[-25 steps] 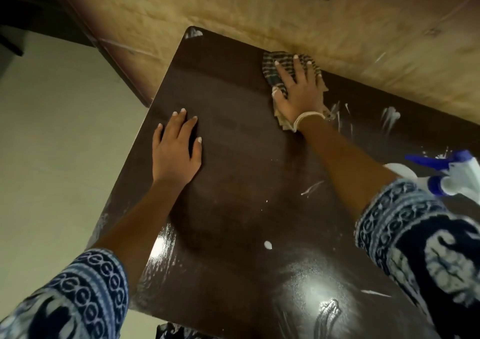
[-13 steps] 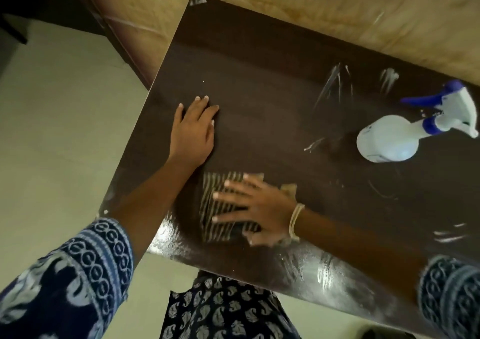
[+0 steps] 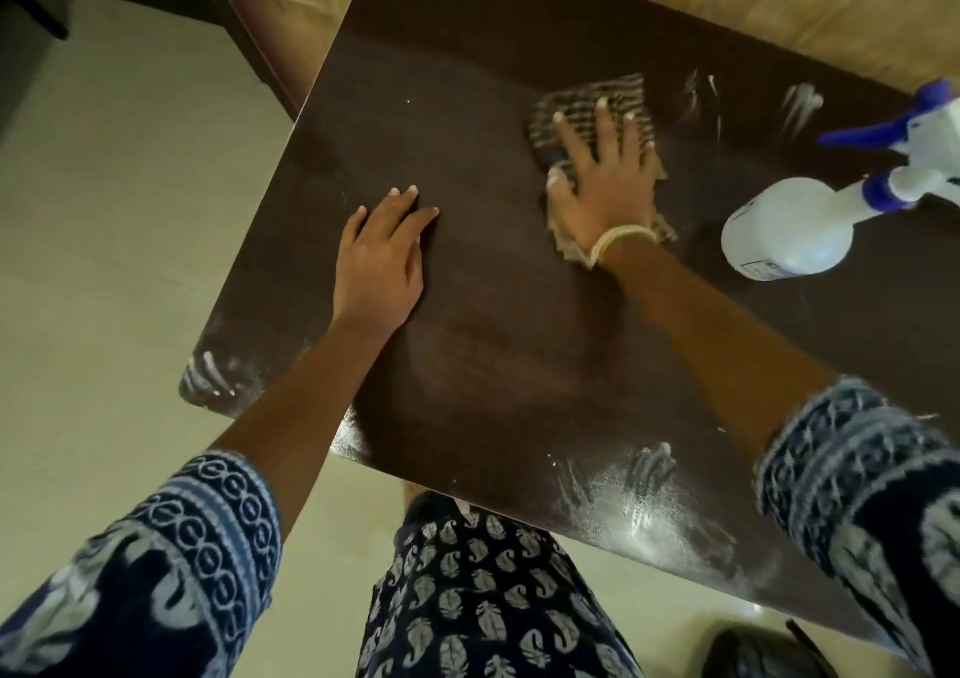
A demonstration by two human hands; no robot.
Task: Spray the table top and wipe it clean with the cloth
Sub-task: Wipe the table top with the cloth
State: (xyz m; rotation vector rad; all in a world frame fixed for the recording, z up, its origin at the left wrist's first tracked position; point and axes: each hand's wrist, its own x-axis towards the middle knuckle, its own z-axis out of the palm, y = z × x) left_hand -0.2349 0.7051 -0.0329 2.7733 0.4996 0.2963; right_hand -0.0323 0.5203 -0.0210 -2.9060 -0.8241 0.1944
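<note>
Head view: right hand (image 3: 605, 186) has pushed cloth (image 3: 592, 105) farther across table (image 3: 467, 79).

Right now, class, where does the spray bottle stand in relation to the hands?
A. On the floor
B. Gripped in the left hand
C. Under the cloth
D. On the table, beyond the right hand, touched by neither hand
D: the spray bottle stands on the table, apart from the right hand, which presses the cloth; the left hand lies flat.

glossy dark wood-grain table top (image 3: 493, 365); striped woven cloth (image 3: 587, 105); smooth plastic bottle (image 3: 784, 230)
</note>
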